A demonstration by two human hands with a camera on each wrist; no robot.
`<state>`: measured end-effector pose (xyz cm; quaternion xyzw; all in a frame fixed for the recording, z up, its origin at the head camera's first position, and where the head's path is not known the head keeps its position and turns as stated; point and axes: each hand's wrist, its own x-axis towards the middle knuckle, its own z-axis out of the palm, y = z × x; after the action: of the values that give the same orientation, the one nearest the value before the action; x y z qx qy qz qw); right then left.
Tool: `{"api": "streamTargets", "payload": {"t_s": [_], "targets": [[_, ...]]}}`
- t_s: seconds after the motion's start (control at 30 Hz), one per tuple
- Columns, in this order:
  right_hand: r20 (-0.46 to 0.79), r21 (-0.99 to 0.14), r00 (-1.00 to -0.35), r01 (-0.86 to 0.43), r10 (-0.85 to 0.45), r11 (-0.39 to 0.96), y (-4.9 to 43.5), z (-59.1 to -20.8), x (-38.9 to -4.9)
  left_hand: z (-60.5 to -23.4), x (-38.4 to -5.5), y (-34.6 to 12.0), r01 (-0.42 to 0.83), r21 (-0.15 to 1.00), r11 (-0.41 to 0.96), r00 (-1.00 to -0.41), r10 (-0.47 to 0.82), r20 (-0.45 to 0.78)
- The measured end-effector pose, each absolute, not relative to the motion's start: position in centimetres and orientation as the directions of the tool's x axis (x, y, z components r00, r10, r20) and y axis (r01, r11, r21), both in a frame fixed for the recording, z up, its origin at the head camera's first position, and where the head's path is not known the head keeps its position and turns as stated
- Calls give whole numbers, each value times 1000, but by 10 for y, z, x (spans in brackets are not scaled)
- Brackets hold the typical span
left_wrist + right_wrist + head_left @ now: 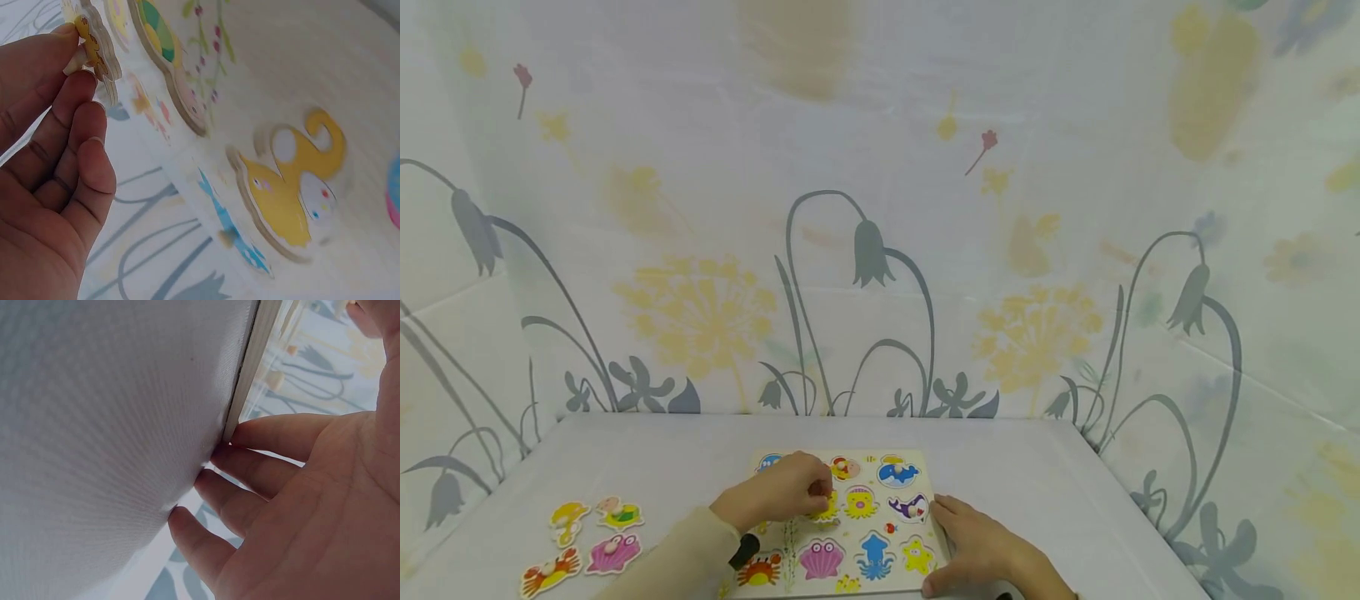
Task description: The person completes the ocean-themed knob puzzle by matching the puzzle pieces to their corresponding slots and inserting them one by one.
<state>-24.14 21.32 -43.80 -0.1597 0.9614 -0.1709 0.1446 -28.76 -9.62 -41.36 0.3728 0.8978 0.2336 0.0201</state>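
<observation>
My left hand [782,490] pinches the knob of a yellow puzzle piece [97,47] with a wavy edge between thumb and fingertips. It holds the piece on edge over the middle of a pale wooden puzzle board [868,542], just left of the yellow octopus picture [860,502]. In the head view, this hand and sleeve hide part of the board's left side. My right hand [977,542] rests at the board's right edge, thumb by the near corner. In the right wrist view its extended fingertips [240,432] touch the board's side and the white tabletop.
Left of the board lie loose knobbed pieces: a seahorse [568,521], a turtle [620,512], a pink shell [613,553] and a crab [550,573]. A whale piece [897,473] and an orca piece [910,507] sit in the board. A flowered cloth [880,333] hangs behind.
</observation>
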Motion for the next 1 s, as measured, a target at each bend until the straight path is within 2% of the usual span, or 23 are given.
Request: {"api": "streamTargets", "payload": {"t_s": [0.47, 1.0], "targets": [[-214, -363, -905, -275, -367, 890, 213, -436, -240, -422, -295, -53, 605, 419, 677, -766, 638, 76], [-207, -354, -903, -290, -377, 889, 214, -437, -240, -428, -301, -37, 433, 485, 760, -856, 515, -42]]}}
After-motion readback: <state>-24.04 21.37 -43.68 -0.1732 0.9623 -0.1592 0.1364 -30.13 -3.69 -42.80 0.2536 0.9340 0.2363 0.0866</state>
